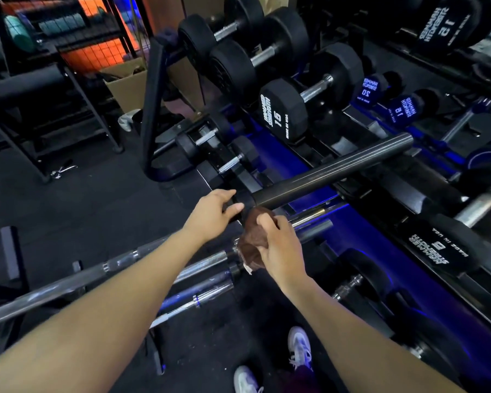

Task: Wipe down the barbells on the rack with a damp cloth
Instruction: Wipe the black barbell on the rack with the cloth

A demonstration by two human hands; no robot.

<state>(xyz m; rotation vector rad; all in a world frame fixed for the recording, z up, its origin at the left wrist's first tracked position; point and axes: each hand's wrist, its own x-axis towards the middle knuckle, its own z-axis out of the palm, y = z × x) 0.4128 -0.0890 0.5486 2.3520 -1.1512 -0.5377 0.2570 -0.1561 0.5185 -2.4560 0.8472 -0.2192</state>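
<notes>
a brown cloth [254, 239] is clutched in the right hand [281, 248], its fingers [262, 220] curled round the bunched fabric, with a white tag seen hanging at the cloth's lower edge. the cloth is held just beside the inner end of a thick black barbell sleeve [332, 171], which is angled up and away across the blue dumbbell rack [270, 146]. the left hand [213, 211] is stretched forward with its fingers [233, 207] relaxed and nearly straight, their tips laid at the black collar where the sleeve begins; whether the collar is actually pressed cannot be told. nothing is gripped by that hand.

below the hands, several chrome barbells [204, 262] are laid side by side, running toward the lower left above the dark rubber floor [97, 199]. the cloth is seen in front of the ends of these bars.

on the rack, black dumbbells are seated in rows, among them one marked 15 [284, 112] near the middle and one marked 20 [370, 87] farther to the right. a cardboard box [125, 83] is stood on the floor behind the rack's near end, and white shoes [299, 347] are visible at the bottom edge of the view.
</notes>
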